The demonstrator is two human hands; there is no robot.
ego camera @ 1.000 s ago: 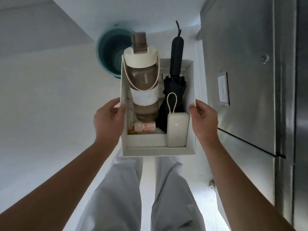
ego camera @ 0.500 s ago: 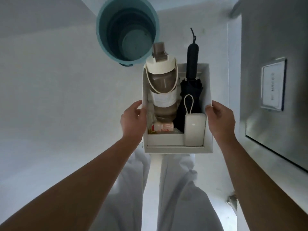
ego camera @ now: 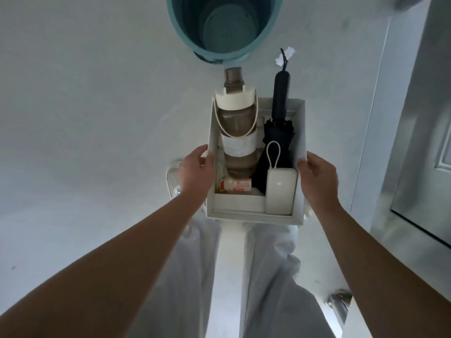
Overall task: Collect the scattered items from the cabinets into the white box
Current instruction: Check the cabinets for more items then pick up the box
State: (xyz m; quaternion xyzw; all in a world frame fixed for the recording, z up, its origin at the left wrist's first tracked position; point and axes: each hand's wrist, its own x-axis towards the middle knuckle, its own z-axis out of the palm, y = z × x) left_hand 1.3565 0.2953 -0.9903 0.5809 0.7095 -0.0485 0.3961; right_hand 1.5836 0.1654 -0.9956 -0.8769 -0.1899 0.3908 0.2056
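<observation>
Pale, smooth floor (ego camera: 85,106) fills most of the view, with a teal bucket (ego camera: 219,23) standing ahead and brushed-metal cabinet fronts (ego camera: 419,142) along the right. The white box (ego camera: 239,203) is held above it, left hand (ego camera: 195,174) curled over the left wall, right hand (ego camera: 317,176) gripping the right. Inside lie a brown bottle (ego camera: 238,132), a dark folded umbrella (ego camera: 280,123), a white power bank (ego camera: 279,191) and a small red-labelled bottle (ego camera: 238,185)
</observation>
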